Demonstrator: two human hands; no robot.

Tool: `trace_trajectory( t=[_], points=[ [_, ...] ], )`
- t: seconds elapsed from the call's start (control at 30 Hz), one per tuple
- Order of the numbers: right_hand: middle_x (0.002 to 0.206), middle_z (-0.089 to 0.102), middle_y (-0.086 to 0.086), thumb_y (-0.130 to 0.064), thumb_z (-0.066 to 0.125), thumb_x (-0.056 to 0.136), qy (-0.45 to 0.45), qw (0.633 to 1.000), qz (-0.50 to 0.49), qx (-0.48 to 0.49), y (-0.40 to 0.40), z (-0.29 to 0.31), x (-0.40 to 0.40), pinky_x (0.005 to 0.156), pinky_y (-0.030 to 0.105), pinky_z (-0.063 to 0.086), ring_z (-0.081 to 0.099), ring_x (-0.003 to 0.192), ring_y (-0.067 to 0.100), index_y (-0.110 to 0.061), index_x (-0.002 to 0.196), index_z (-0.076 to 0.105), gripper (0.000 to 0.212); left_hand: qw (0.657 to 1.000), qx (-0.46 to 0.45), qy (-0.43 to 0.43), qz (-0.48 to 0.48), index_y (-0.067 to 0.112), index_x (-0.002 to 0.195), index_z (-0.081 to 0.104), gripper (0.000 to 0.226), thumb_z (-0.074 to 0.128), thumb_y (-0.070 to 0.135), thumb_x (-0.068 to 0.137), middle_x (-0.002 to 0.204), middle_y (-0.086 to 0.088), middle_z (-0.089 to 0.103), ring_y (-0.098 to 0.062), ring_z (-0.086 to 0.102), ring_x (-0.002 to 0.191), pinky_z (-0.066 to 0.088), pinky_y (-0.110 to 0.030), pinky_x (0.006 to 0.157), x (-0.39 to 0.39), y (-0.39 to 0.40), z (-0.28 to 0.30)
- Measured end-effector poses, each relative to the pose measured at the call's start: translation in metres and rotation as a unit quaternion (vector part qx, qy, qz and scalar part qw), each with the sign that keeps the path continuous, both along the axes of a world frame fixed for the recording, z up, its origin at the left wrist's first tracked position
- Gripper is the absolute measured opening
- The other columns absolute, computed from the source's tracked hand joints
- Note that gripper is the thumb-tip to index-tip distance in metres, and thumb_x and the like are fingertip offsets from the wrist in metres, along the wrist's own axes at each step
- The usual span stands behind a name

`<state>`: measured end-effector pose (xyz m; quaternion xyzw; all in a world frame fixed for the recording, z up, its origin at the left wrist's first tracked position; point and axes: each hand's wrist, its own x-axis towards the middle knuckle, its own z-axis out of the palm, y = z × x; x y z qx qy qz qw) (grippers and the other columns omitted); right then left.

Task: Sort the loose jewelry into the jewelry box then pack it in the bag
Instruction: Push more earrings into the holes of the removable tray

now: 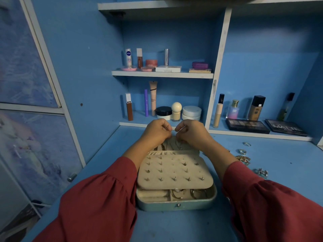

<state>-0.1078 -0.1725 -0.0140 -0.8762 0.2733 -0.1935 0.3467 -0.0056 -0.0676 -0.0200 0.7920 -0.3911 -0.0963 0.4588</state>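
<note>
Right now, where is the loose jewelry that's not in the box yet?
In the head view, the loose jewelry lies on the blue desk, right of the open jewelry box, beyond the right sleeve.

"NIVEA" on tube [128, 57]; "MATTE" on palette [285, 127].

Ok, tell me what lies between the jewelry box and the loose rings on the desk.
In the head view, the person's right forearm in its red sleeve crosses between the jewelry box and the loose rings, above bare blue desk.
</note>
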Motion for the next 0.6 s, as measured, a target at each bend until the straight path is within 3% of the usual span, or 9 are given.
trace_trajectory(
  t=[0.13, 0.27, 0.47, 0.6],
  points=[
    [0.089, 0.072, 0.005, -0.006, 0.067, 0.083, -0.038, 0.998, 0.026, 0.031, 0.001, -0.001, 0.001, 0.067, 0.025, 0.054, 0.067, 0.077, 0.018, -0.017, 0.093, 0.064, 0.016, 1.0, 0.007, -0.019, -0.002, 0.024, 0.073, 0.059, 0.026, 0.059, 0.001, 0.084, 0.087, 0.006, 0.063, -0.01, 0.059, 0.08, 0.047, -0.024, 0.074, 0.002, 0.0, -0.001],
    [0.091, 0.068, 0.001, -0.008, 0.066, 0.085, -0.025, 0.996, 0.032, -0.085, -0.005, -0.011, 0.004, 0.067, 0.014, 0.047, 0.061, 0.082, 0.01, -0.017, 0.097, 0.067, 0.014, 1.0, 0.01, -0.029, -0.001, 0.025, 0.075, 0.059, 0.025, 0.06, 0.002, 0.084, 0.085, 0.005, 0.063, -0.011, 0.06, 0.08, 0.049, -0.024, 0.074, 0.003, 0.001, -0.001],
    [0.094, 0.069, 0.003, -0.004, 0.062, 0.086, -0.03, 0.983, 0.05, -0.176, -0.007, -0.014, 0.005, 0.077, 0.022, 0.05, 0.056, 0.08, 0.008, -0.012, 0.097, 0.07, 0.015, 0.999, 0.012, -0.03, -0.005, 0.026, 0.076, 0.06, 0.025, 0.061, 0.002, 0.084, 0.084, 0.003, 0.065, -0.012, 0.06, 0.08, 0.049, -0.023, 0.073, 0.003, 0.002, -0.001],
    [0.097, 0.069, 0.005, 0.002, 0.059, 0.086, 0.006, 0.976, 0.069, -0.206, -0.007, -0.013, 0.003, 0.081, 0.029, 0.053, 0.062, 0.087, 0.017, -0.01, 0.1, 0.068, 0.021, 0.999, 0.019, -0.032, -0.008, 0.026, 0.076, 0.06, 0.025, 0.061, 0.002, 0.084, 0.084, 0.002, 0.065, -0.013, 0.061, 0.081, 0.05, -0.025, 0.075, 0.003, 0.002, -0.002]
  ],
)
